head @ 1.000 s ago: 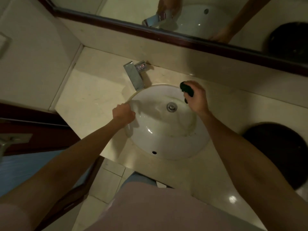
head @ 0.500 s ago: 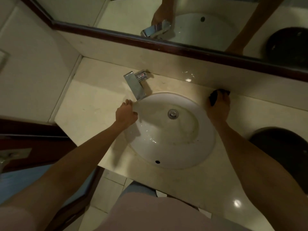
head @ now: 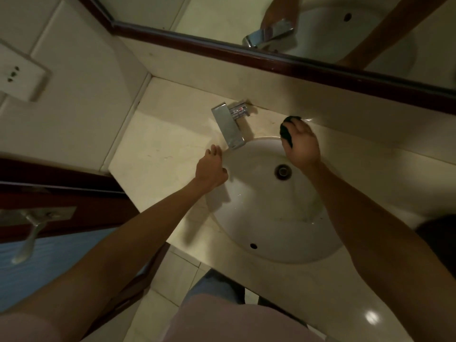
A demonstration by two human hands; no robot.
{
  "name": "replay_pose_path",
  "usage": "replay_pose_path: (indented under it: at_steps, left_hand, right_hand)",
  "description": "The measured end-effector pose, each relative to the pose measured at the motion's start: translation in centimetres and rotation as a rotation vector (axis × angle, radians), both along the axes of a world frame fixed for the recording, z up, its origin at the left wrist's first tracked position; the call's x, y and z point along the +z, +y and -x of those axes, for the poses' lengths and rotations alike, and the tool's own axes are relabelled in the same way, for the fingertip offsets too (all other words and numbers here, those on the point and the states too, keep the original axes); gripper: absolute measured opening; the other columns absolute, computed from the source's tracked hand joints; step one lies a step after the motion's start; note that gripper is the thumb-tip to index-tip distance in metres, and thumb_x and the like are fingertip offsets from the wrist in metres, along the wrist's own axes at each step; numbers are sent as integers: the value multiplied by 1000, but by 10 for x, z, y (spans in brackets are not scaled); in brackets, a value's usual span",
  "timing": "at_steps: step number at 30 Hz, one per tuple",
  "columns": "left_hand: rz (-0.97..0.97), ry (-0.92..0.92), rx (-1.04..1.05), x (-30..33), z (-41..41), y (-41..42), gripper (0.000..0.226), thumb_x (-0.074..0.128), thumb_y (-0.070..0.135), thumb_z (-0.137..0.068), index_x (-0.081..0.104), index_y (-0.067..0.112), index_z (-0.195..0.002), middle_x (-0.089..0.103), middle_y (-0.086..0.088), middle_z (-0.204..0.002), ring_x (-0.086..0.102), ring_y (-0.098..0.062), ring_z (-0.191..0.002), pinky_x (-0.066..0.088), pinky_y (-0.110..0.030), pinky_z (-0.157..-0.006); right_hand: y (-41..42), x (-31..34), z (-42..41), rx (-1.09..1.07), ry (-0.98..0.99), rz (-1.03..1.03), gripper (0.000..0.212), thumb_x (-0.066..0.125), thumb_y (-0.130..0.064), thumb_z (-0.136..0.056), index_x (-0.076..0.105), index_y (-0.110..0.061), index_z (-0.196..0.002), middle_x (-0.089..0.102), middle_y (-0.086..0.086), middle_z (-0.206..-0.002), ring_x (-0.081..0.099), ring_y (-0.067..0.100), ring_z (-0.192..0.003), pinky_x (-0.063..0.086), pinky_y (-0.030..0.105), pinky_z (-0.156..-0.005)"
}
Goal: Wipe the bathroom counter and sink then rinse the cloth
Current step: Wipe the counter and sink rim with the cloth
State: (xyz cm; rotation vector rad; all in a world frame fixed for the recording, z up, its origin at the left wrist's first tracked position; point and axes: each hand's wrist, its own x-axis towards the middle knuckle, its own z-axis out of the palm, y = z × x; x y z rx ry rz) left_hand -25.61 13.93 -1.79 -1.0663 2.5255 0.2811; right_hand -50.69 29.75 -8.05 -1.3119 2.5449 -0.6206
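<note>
A white oval sink (head: 266, 218) is set into the beige stone counter (head: 160, 149), with a dark drain (head: 283, 171) near its far side. My right hand (head: 302, 144) presses a dark cloth (head: 287, 130) on the counter at the sink's far rim, just right of the chrome faucet (head: 229, 127). My left hand (head: 212, 166) rests on the sink's left rim below the faucet spout, fingers curled over the edge and holding nothing.
A mirror with a dark wooden frame (head: 271, 58) runs behind the counter. On the left stand a door with a metal handle (head: 32, 228) and a wall socket (head: 17, 75). A dark round object (head: 439, 233) sits at the right edge.
My right hand with the cloth swung out to the counter right of the sink, then came back left to the far rim beside the faucet. My left hand stayed on the left rim.
</note>
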Motion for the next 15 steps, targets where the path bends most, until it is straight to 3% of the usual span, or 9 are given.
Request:
replay_pose_path:
  at_steps: [3, 8, 12, 15]
  left_hand:
    - [-30, 10, 7, 4, -1, 0, 71, 62, 19, -74, 38, 3, -138, 43, -15, -136, 57, -40, -101, 50, -41, -65]
    - [-112, -3, 13, 13, -6, -6, 79, 62, 16, -75, 30, 11, -148, 35, -10, -152, 56, -38, -118, 53, -43, -82]
    - [-166, -26, 0, 17, -9, -12, 86, 63, 18, -75, 25, 16, -153, 23, -2, -164, 39, -27, -142, 50, -43, -99]
    - [-182, -38, -4, 23, -10, -14, 87, 63, 19, -75, 24, 18, -153, 23, -3, -164, 42, -30, -141, 49, -42, -100]
  right_hand:
    - [-24, 6, -3, 171, -9, -11, 51, 60, -33, -94, 53, -17, -142, 51, 11, -151, 50, 37, -134, 45, 50, -110]
    - [-21, 26, -25, 545, -22, -4, 48, 68, -21, -89, 60, -19, -136, 58, 7, -143, 56, 32, -125, 49, 49, -104]
    - [27, 28, -44, 299, -68, 111, 52, 65, -15, -90, 57, -14, -142, 54, 8, -147, 49, 31, -134, 41, 48, -115]
    - [48, 24, -33, 77, -62, 169, 51, 58, -16, -92, 56, -12, -143, 51, 11, -150, 45, 34, -139, 38, 46, -117]
